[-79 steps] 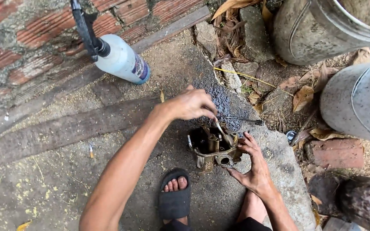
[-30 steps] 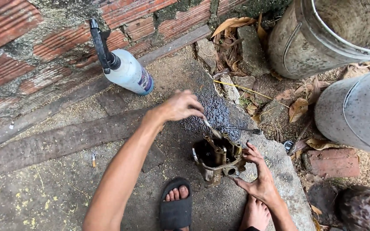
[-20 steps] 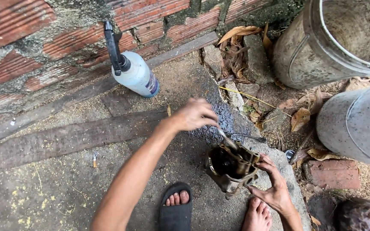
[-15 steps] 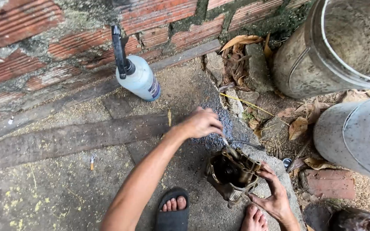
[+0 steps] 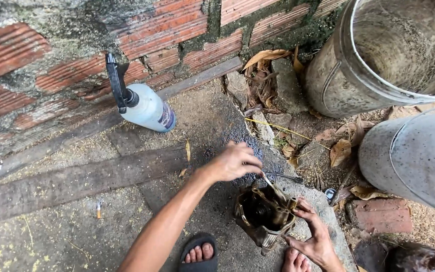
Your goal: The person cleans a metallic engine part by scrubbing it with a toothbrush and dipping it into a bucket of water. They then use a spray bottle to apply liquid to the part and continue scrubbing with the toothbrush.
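Note:
A dirty metal engine casing (image 5: 264, 215) stands on the concrete slab between my feet. My left hand (image 5: 235, 162) reaches over it and is shut on a thin brush (image 5: 273, 188), whose tip pokes into the casing's open cavity. My right hand (image 5: 314, 236) steadies the casing from the right, fingers on its rim and lower side. A dark wet stain (image 5: 241, 139) spreads on the concrete just beyond my left hand.
A spray bottle (image 5: 144, 106) with a black trigger leans against the brick wall (image 5: 51, 60). Two large grey metal drums (image 5: 383, 55) (image 5: 419, 161) stand at right, with dry leaves (image 5: 263, 75) and a loose brick (image 5: 381, 215) around. My sandalled foot (image 5: 200, 254) is below.
The view has shifted so the bottle and wall sit lower in frame. My left hand keeps working the brush inside the casing while my right hand keeps hold of the casing's side.

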